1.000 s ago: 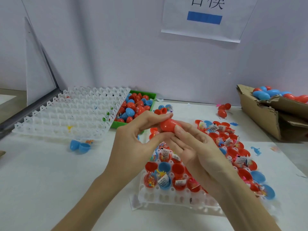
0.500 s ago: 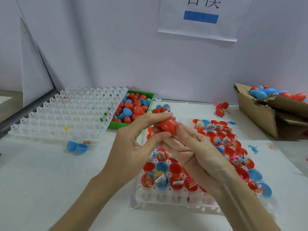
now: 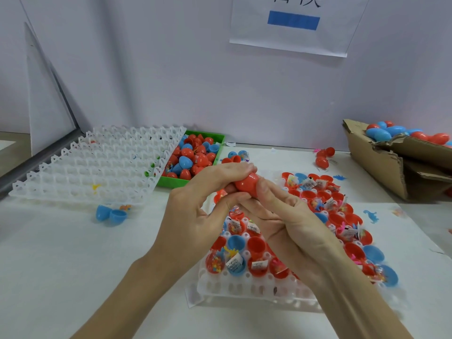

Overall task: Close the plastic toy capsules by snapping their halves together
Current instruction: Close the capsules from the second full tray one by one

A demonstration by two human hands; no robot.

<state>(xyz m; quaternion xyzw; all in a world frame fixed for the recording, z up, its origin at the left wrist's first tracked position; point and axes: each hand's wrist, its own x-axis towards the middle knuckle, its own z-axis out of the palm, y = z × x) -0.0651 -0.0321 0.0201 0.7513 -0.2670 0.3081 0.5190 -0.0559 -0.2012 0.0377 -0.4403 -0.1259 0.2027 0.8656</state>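
Head view, only one. Red capsule [image 3: 246, 182] held up over the far end of the filled white tray [image 3: 247, 288], pinched between both hands. Left hand [image 3: 195, 216] grasps it: fingers curled over the top, thumb under. Right hand [image 3: 291, 223] grasps it too: thumb pressed on the capsule's near-right side, the other fingers curled beneath and mostly hidden. Most of the capsule is covered by fingers, so its seam can't be seen; can't tell if the halves are fully snapped.

Filled white tray holds open red and blue halves with small toys and paper slips; its middle rows are hidden behind the hands and wrists.

Left of that tray: empty clear tray [image 3: 97, 165], tilted, a few coloured bits in its cells, too small to identify. Two blue halves [image 3: 111, 214] lie at its near edge.

Behind and left of the filled tray: green bin [image 3: 215, 145] with loose red and blue pieces.

Right of it: torn cardboard box [image 3: 381, 165] with closed capsules, cut off by the frame edge. Paper sign [image 3: 293, 20] on the wall, top cropped, text unreadable.
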